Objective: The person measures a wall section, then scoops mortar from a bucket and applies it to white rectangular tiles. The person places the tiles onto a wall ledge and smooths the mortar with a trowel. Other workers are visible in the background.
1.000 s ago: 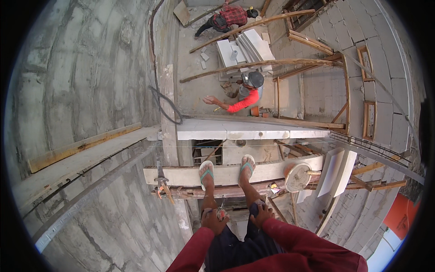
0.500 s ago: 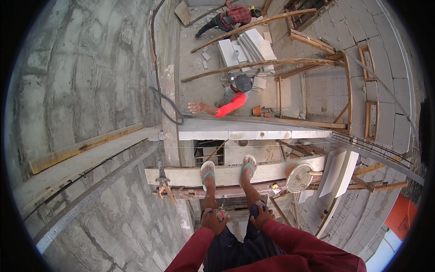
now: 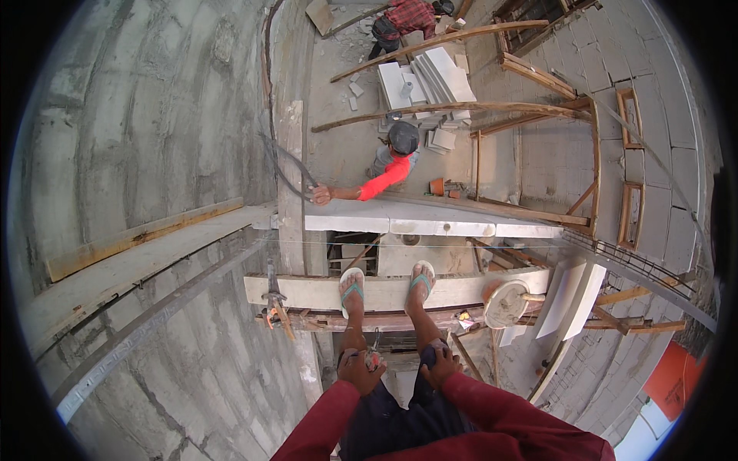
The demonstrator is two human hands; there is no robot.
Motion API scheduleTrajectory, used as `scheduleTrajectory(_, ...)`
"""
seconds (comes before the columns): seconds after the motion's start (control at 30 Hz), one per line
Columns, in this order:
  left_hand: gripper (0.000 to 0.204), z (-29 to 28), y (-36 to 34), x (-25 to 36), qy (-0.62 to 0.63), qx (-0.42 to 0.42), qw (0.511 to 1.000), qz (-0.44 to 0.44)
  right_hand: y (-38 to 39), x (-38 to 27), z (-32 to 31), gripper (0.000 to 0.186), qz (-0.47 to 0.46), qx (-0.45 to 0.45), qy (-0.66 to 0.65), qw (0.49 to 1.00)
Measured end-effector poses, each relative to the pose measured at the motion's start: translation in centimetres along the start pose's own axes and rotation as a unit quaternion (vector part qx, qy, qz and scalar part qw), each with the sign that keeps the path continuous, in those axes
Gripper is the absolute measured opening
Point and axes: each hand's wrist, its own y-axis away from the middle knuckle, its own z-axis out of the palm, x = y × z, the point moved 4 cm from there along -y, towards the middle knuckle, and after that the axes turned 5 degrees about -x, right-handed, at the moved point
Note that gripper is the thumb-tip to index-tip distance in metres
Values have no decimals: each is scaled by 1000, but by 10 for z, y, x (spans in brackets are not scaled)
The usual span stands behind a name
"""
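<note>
My left hand (image 3: 360, 373) rests by my left knee, fingers curled round something I cannot make out; a small red and grey object (image 3: 373, 359) shows beside it. My right hand (image 3: 440, 370) is closed over the top of my right knee (image 3: 431, 350). Below, my sandalled feet (image 3: 419, 286) stand apart on a pale wooden plank (image 3: 384, 294), with a round bucket lid or pan of grey mix (image 3: 505, 306) to their right.
Below, a co-worker with red sleeves (image 3: 393, 161) reaches to a dark hose (image 3: 296, 169); another in plaid (image 3: 403, 19) bends near stacked white blocks (image 3: 430, 77). Wooden beams (image 3: 453, 107), a white block ledge (image 3: 346, 221), a thin string and unplastered block walls (image 3: 154, 115) surround the gaps.
The red-sleeved co-worker has shifted left and now has a hand on the dark hose. The plaid-shirted one has changed posture, legs drawn in. My hands have stayed at my knees.
</note>
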Motion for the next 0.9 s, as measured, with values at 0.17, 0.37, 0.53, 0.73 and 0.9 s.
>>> scheduleTrajectory(0.17, 90, 0, 1, -5, -4, 12, 999, -32, -3, -4, 2, 96, 7, -8, 24, 1000)
scheduleTrajectory(0.37, 90, -2, -3, -5, 5, 2, 1000, -19, -5, -3, 3, 96, 10, -9, 21, 1000)
scheduleTrajectory(0.53, 88, -2, -5, -3, -4, 20, 1000, 9, -4, -2, 1, 96, 4, -4, -5, 1000)
scheduleTrajectory(0.73, 88, 3, -7, -5, -14, 33, 999, 12, -2, -1, 1, 94, 1, 4, -16, 1000)
scheduleTrajectory(0.9, 86, 3, -9, -3, -9, 10, 1000, -4, -2, -1, 0, 94, 1, 6, -14, 1000)
